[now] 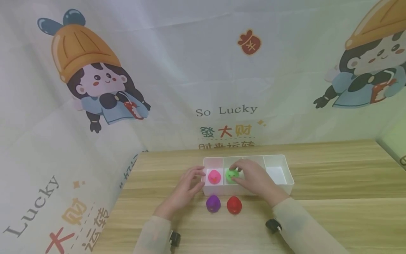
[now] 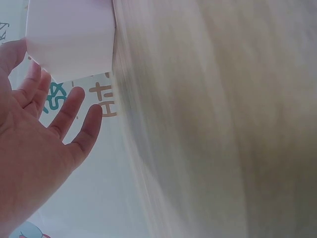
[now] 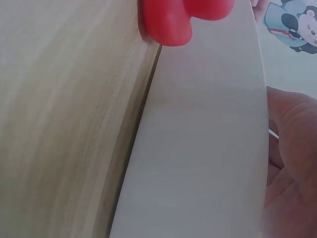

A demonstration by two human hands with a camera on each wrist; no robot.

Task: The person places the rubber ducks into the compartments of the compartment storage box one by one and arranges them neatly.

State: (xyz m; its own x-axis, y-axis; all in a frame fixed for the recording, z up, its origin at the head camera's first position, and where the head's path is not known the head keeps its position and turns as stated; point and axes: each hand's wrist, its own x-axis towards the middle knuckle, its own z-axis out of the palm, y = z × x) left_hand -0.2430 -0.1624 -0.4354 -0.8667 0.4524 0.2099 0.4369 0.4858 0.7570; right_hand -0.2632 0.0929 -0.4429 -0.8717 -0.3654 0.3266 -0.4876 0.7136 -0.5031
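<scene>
A white divided box (image 1: 247,190) sits on the table, with a pink rubber duck (image 1: 214,177) in its leftmost compartment. The green rubber duck (image 1: 232,176) is in the compartment beside it. My right hand (image 1: 255,176) reaches over the front wall and holds that duck between thumb and fingers; in the right wrist view the wall hides the fingertips. At the box's left end, my left hand (image 1: 188,185) rests its fingertips along the edge, fingers spread and loosely bent. Just in front of the box stand a purple duck (image 1: 213,204) and a red duck (image 1: 234,205).
The wooden table (image 1: 333,218) extends to both sides of the box. Behind it hangs a printed cloth (image 1: 177,70) with cartoon figures and lettering. The box's rightmost compartment (image 1: 276,174) shows its bare floor. A black wrist device (image 1: 273,225) sits at the right sleeve.
</scene>
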